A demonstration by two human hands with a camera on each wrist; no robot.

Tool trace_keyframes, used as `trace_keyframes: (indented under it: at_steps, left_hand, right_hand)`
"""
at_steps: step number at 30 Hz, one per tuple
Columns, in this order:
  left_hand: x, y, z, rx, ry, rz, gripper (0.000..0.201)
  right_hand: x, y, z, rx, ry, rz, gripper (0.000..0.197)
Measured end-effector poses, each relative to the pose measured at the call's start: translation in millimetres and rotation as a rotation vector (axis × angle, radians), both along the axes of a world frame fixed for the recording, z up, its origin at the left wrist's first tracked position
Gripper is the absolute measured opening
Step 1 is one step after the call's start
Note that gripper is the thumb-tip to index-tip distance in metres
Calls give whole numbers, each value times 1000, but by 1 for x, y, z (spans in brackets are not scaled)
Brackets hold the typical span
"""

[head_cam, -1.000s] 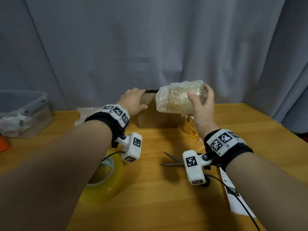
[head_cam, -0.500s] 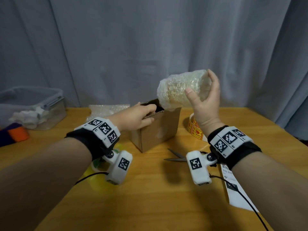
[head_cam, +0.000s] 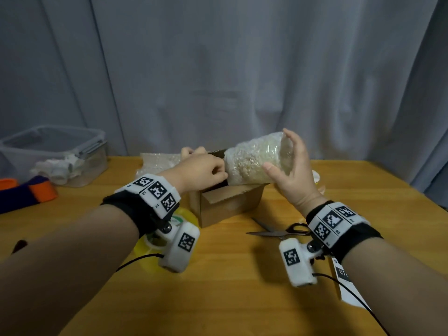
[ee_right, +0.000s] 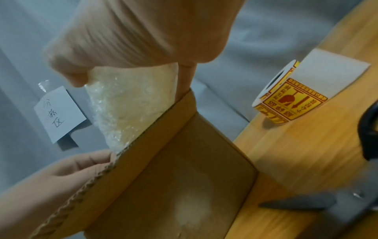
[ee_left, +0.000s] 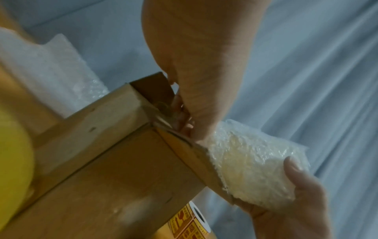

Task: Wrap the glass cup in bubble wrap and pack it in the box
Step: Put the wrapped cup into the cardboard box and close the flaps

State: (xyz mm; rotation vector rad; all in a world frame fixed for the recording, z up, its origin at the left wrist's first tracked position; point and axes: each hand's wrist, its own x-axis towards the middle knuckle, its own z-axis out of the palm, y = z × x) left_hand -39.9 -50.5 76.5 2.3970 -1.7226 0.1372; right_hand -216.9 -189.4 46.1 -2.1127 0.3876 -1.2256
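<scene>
The wrapped cup (head_cam: 254, 163) has dropped from above to the box (head_cam: 230, 204) mouth; right hand (head_cam: 291, 175) grip curls round it, left hand (head_cam: 201, 170) grip pinches the flap open, so insertion looks imminent.

A glass cup wrapped in bubble wrap (head_cam: 254, 166) forms a pale, crinkled, cream-white bundle, roughly cylindrical, with the glass itself hidden under the plastic. It lies tilted, almost on its side, above the open top of a small brown cardboard box (head_cam: 230, 207), its lower end dipping past the box's upper edge and its other end pointing up and to the right. The box stands on a wooden table, its corrugated flaps open, 1 flap folded outward along the front. In the left wrist view the bundle (ee_left: 251, 169) rests against the box's flap edge (ee_left: 184, 153). How far it reaches inside cannot be told.
</scene>
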Motion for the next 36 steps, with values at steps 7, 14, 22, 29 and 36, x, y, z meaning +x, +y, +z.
trace_keyframes:
  at_steps: [7, 14, 22, 29, 36]
  left_hand:
    - [8, 5, 17, 120, -89, 72, 24]
    - [36, 31, 26, 143, 352, 21, 43]
    - [37, 14, 8, 54, 284, -81, 57]
    - [41, 6, 3, -56, -200, 40, 76]
    - [13, -9, 18, -107, 515, -268, 110]
  right_hand:
    - [-2, -9, -1, 34, 47, 32, 85]
    - [3, -15, 6, 61, 137, 51, 77]
    - [29, 2, 30, 8, 237, 19, 74]
    - [37, 5, 27, -70, 346, -76, 76]
    - [41, 15, 29, -191, 404, -106, 85]
